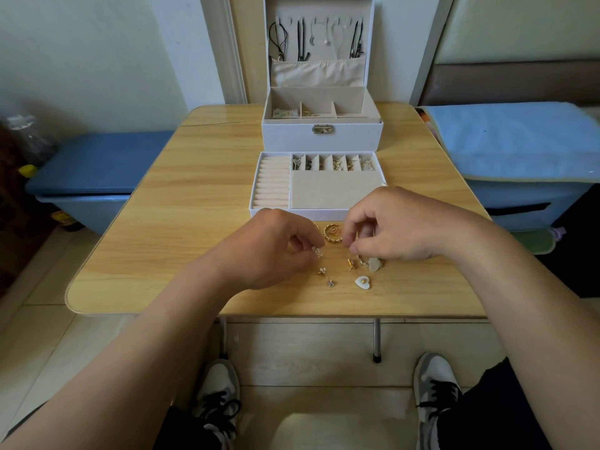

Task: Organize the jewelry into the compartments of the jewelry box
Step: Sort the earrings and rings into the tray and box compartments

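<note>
Your left hand (276, 248) pinches a small pale flower-shaped earring (317, 251) between thumb and forefinger, just above the table (194, 196). Your right hand (399, 225) is curled, thumb and forefinger tips close together over the loose pieces. Whether they actually grip anything, you cannot tell from here.

Between your hands a gold chain-link ring (332, 233) lies flat on the wood. At 6 o'clock from it sit two tiny studs (321, 271) (330, 282) and a small gold earring (350, 264). At 5 o'clock lies a white heart-shaped piece (362, 282) with a gold centre. Just under your right hand is a gold hoop with a pale stone (373, 263). Which way their posts point is too small to read.

At 12 o'clock from the pile, the white tray (255, 190) lies with its long axis running 9 to 3: pink ring rolls on the 9 o'clock side, a row of small filled cells along the far edge, and a beige flat panel below them. Beyond it, further toward 12, stands the jewelry box (321, 134), its clasp facing you and its lid upright with necklaces hanging inside.
</note>
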Tool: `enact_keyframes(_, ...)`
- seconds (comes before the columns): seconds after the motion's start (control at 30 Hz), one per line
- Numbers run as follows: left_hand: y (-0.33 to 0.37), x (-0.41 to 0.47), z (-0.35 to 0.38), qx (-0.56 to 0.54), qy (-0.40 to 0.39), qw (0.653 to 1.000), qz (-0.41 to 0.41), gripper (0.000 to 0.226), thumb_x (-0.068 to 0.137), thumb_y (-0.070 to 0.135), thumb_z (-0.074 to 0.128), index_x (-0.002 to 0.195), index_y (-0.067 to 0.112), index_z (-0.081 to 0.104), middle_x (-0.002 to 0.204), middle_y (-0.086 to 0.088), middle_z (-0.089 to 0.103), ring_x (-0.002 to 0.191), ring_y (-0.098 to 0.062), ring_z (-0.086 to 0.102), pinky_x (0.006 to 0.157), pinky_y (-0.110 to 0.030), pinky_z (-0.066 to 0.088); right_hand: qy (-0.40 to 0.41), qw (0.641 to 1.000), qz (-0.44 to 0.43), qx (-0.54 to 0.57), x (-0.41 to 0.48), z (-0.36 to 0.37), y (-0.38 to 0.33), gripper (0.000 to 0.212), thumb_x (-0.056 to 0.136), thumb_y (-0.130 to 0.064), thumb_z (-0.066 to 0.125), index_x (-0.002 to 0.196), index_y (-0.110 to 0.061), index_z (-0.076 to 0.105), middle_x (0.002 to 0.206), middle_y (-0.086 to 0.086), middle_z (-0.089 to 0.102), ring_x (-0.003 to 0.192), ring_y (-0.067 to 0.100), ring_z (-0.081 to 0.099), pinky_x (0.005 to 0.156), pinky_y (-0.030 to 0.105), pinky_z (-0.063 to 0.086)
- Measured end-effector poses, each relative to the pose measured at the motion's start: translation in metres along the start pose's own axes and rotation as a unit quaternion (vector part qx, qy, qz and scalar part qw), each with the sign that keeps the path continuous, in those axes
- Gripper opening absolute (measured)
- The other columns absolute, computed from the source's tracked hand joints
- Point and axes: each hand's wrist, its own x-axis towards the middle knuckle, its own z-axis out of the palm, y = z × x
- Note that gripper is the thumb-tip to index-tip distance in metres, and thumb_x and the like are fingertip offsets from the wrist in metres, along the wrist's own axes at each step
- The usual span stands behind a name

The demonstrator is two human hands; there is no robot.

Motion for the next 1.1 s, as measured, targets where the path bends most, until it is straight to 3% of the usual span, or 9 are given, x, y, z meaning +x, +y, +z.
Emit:
enact_keyframes(0.07, 0.0, 0.0, 0.001, 0.0, 0.0, 1.0, 0.0, 0.014, 0.085, 0.012, 0.075, 0.097, 0.018, 0.077, 0.084, 0.009, 0.071, 0.076, 0.006, 0.061, 0.065, -0.002, 0.038, -0.025, 1.0, -0.002, -0.011, -0.001, 0.001, 0.0, 0.012, 0.082, -0.019, 0.074, 0.086, -0.03, 0.074, 0.074, -0.008, 0.069, 0.057, -0.003, 0.057, 0.057, 0.015, 0.046)
enact_keyframes(0.13, 0.0, 0.001, 0.002, 0.001, 0.006, 1.0, 0.005, 0.013, 0.085, 0.012, 0.074, 0.096, 0.018, 0.077, 0.085, 0.007, 0.072, 0.075, 0.005, 0.061, 0.064, -0.002, 0.037, -0.041, 0.999, -0.003, -0.033, -0.001, 0.002, -0.001, 0.014, 0.081, -0.02, 0.075, 0.09, -0.03, 0.074, 0.078, -0.008, 0.068, 0.058, -0.003, 0.055, 0.056, 0.015, 0.045)
enact_keyframes(0.3, 0.0, 0.002, 0.0, 0.008, 0.019, 1.0, 0.018, 0.014, 0.086, 0.01, 0.072, 0.096, 0.017, 0.078, 0.088, 0.007, 0.073, 0.081, -0.002, 0.063, 0.065, -0.003, 0.039, -0.043, 0.996, -0.007, -0.081, -0.001, 0.006, -0.001, 0.014, 0.08, -0.026, 0.076, 0.091, -0.034, 0.074, 0.087, -0.01, 0.062, 0.08, 0.004, 0.058, 0.077, 0.031, 0.054)
enact_keyframes(0.43, 0.0, 0.001, 0.0, 0.012, 0.026, 0.999, 0.016, 0.012, 0.086, 0.009, 0.073, 0.096, 0.015, 0.078, 0.086, 0.008, 0.073, 0.081, -0.002, 0.063, 0.066, -0.004, 0.039, -0.029, 0.996, -0.009, -0.089, -0.001, 0.008, -0.004, 0.005, 0.082, -0.026, 0.074, 0.081, -0.031, 0.073, 0.088, -0.01, 0.063, 0.084, 0.005, 0.059, 0.08, 0.037, 0.055)
enact_keyframes(0.57, -0.004, -0.002, -0.009, -0.004, 0.055, 0.998, -0.006, 0.009, 0.087, 0.013, 0.073, 0.093, 0.018, 0.076, 0.084, 0.012, 0.071, 0.076, -0.004, 0.066, 0.063, -0.007, 0.043, -0.012, 0.997, -0.005, -0.078, 0.0, 0.009, -0.004, 0.008, 0.084, -0.022, 0.07, 0.078, -0.027, 0.072, 0.082, -0.012, 0.065, 0.078, 0.002, 0.061, 0.075, 0.033, 0.056)
enact_keyframes(0.7, -0.01, -0.005, -0.021, -0.03, 0.108, 0.993, -0.03, 0.005, 0.086, 0.01, 0.074, 0.089, 0.013, 0.075, 0.08, 0.014, 0.069, 0.068, 0.007, 0.06, 0.06, -0.006, 0.042, 0.007, 0.997, -0.005, -0.077, 0.005, 0.013, -0.004, 0.01, 0.085, -0.019, 0.067, 0.079, -0.026, 0.071, 0.074, -0.013, 0.064, 0.074, 0.0, 0.059, 0.068, 0.027, 0.052)
enact_keyframes(0.8, -0.017, -0.006, -0.026, -0.042, 0.121, 0.99, -0.053, 0.008, 0.085, 0.01, 0.075, 0.092, 0.014, 0.074, 0.081, 0.01, 0.07, 0.07, 0.002, 0.061, 0.062, -0.015, 0.05, 0.009, 0.997, -0.006, -0.072, 0.008, 0.015, -0.005, 0.008, 0.085, -0.021, 0.068, 0.08, -0.026, 0.072, 0.072, -0.013, 0.064, 0.073, 0.0, 0.059, 0.067, 0.025, 0.05)
enact_keyframes(0.97, -0.026, -0.01, -0.03, -0.066, 0.113, 0.988, -0.081, 0.02, 0.088, 0.009, 0.07, 0.106, 0.016, 0.075, 0.088, 0.0, 0.072, 0.082, -0.015, 0.067, 0.08, -0.027, 0.056, 0.056, 0.997, -0.025, -0.037, 0.013, 0.014, -0.009, 0.013, 0.086, -0.018, 0.065, 0.081, -0.028, 0.073, 0.077, -0.013, 0.066, 0.075, -0.001, 0.06, 0.069, 0.026, 0.053)
enact_keyframes(1.1, -0.03, -0.013, -0.034, -0.07, 0.087, 0.989, -0.102, 0.023, 0.093, 0.01, 0.063, 0.111, 0.018, 0.074, 0.082, -0.012, 0.071, 0.069, -0.013, 0.061, 0.069, -0.021, 0.052, 0.066, 0.996, -0.06, -0.023, 0.017, 0.019, -0.02, 0.014, 0.088, -0.017, 0.066, 0.087, -0.028, 0.075, 0.081, -0.012, 0.068, 0.068, -0.007, 0.056, 0.062, 0.014, 0.043)
